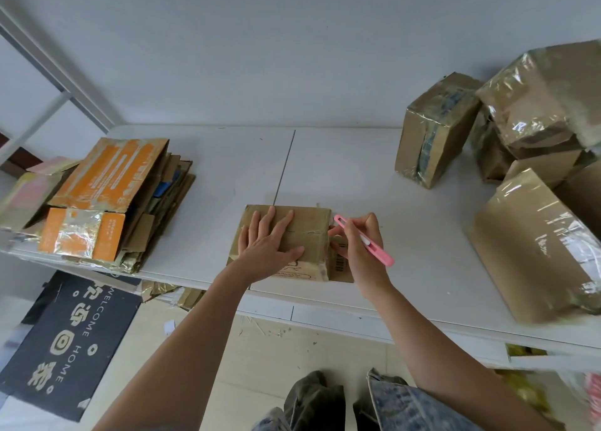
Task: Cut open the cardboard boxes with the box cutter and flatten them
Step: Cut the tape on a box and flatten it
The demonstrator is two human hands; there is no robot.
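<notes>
My right hand (356, 248) grips the pink box cutter (364, 240) like a pen, fingers curled round its body, the tail pointing away from me and to the right. The blade end is hidden behind my fingers, so I cannot tell if it already touches the tape; it seems to be at the right edge of the small cardboard box (286, 242). My left hand (270, 245) lies flat and open on top of this box, fingers spread, pressing it down on the white table (357, 170) near the front edge.

I judge the box is light and probably empty, so it will slide if I do not press it. The cardboard looks stiff enough at the edges but soft in the middle of the panels, and the glossy tape on it is slippery. The best hold is a flat palm on top, well apart from the cutting line, which is where the left hand is now. The fingers of the left hand should stay out of the blade's path.

Far to the left of my left hand is a pile of flattened boxes (107, 199), some orange. To the right of my right hand and beyond it stand several taped boxes (533, 138), one quite near (533, 245). Nothing stands between the hands and the box. Below the table lies a dark doormat (65, 343).
</notes>
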